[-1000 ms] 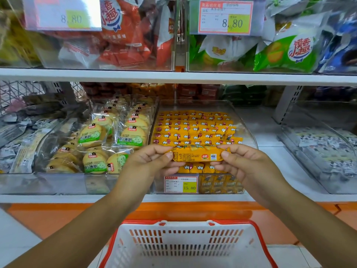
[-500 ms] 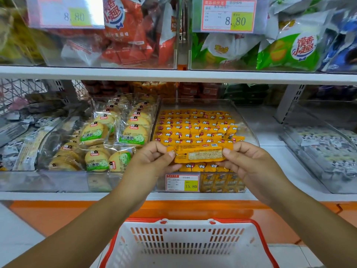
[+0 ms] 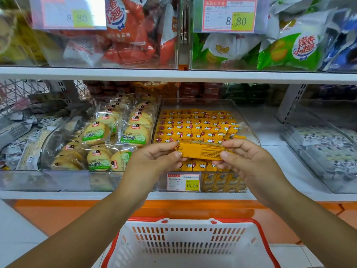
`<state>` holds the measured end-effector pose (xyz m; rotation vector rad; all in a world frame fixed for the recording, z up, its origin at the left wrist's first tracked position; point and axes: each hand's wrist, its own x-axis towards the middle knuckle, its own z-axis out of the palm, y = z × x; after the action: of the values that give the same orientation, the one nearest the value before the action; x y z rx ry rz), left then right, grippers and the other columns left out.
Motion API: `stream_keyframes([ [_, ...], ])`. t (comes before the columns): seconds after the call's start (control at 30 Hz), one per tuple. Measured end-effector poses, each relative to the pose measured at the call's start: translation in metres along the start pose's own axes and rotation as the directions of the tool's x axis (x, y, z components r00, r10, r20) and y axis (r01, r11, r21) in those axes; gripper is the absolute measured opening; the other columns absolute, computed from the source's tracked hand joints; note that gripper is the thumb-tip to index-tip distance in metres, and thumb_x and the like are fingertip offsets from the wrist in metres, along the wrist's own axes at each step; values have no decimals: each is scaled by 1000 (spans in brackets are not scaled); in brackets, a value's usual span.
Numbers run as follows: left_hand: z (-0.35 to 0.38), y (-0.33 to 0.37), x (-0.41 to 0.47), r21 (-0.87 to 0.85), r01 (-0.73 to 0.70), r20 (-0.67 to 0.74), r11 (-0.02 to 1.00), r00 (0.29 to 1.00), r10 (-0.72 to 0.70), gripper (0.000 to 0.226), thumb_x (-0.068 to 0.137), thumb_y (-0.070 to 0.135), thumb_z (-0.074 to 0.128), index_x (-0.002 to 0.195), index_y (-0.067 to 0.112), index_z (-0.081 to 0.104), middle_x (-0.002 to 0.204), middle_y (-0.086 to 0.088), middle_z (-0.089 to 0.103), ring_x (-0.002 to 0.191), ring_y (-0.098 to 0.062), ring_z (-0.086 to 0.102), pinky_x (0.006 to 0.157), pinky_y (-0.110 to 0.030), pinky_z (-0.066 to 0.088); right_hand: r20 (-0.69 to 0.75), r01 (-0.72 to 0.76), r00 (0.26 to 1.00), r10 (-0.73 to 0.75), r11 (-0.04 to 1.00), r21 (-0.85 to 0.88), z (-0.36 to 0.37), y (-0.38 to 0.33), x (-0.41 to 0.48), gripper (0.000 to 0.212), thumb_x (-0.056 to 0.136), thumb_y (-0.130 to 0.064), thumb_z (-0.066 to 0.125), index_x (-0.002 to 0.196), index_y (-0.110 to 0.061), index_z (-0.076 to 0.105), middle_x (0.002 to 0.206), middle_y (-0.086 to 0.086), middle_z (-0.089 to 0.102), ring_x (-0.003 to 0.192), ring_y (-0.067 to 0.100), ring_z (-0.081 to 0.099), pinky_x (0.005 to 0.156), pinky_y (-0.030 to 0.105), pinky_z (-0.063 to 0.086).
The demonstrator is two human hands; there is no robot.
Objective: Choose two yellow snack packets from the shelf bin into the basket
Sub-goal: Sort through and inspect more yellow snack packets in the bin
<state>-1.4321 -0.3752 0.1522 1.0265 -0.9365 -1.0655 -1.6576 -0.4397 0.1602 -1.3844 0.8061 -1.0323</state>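
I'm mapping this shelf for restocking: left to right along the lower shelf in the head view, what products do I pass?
Grey-wrapped packets → round biscuits with green labels → yellow snack packets → black-and-white packets. The held packet, pinched by left hand and right hand, overlaps those yellow ones, so it is omitted.

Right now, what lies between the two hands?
In the head view, one yellow packet spans the gap; the left hand and right hand each pinch one end.

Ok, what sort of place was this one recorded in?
Very likely a supermarket snack aisle: printed price tags on clear shelf bins full of packaged snacks, plus a red-rimmed shopping basket below.
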Motion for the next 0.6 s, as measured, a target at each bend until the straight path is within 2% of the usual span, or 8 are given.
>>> stream_keyframes([
  [0.2, -1, 0, 2, 11, 43, 19, 999, 999, -43, 33, 78, 20, 68, 108, 8, 72, 97, -11, 77, 95, -27, 75, 72, -21, 58, 1, -32, 999, 32, 994, 102, -3, 2, 3, 33, 78, -21, 68, 109, -12, 69, 97, 16, 76, 88, 29, 75, 72, 23, 58],
  [0.33, 2, 4, 1, 82, 26, -11, 996, 1000, -25, 33, 79, 29, 68, 110, 18, 71, 91, -11, 77, 86, -25, 76, 68, -23, 59, 46, -24, 999, 22, 999, 45, -1, 2, 2, 49, 69, -33, 75, 116, -23, 65, 98, 11, 76, 89, 25, 74, 75, 24, 58],
  [0.4, 5, 4, 1, 156, 17, -12, 988, 1000, -16, 30, 82, 32, 66, 109, 21, 71, 86, -10, 78, 78, -23, 76, 62, -21, 58, 16, -10, 1000, 10, 1000, -4, -1, 3, 3, 50, 66, -39, 76, 112, -23, 65, 99, 8, 76, 90, 26, 74, 76, 29, 58],
  [0.5, 9, 1, 2, 307, 36, -2, 951, 999, -38, 22, 94, 30, 60, 109, 18, 71, 74, -10, 76, 64, -20, 74, 56, -20, 57, -12, -24, 1000, 23, 999, -40, -2, 4, 4, 47, 71, -42, 73, 107, -14, 63, 101, 8, 76, 92, 29, 74, 78, 40, 57],
  [0.57, 11, -1, 5, 429, 3, 12, 903, 1000, -8, 17, 96, 31, 58, 105, 26, 71, 70, -5, 75, 60, -16, 72, 55, -22, 57, -6, -31, 999, 31, 999, -29, -5, 1, 4, 45, 72, -40, 73, 106, -12, 62, 99, 10, 76, 91, 31, 74, 77, 40, 59],
  [0.6, 12, -1, 7, 505, -45, 26, 862, 999, 37, 14, 96, 31, 59, 101, 34, 71, 71, 1, 75, 63, -11, 71, 56, -21, 56, -15, -14, 1000, 13, 999, -34, -9, -2, 4, 42, 73, -37, 74, 105, -12, 62, 97, 10, 77, 89, 31, 75, 74, 36, 60],
])
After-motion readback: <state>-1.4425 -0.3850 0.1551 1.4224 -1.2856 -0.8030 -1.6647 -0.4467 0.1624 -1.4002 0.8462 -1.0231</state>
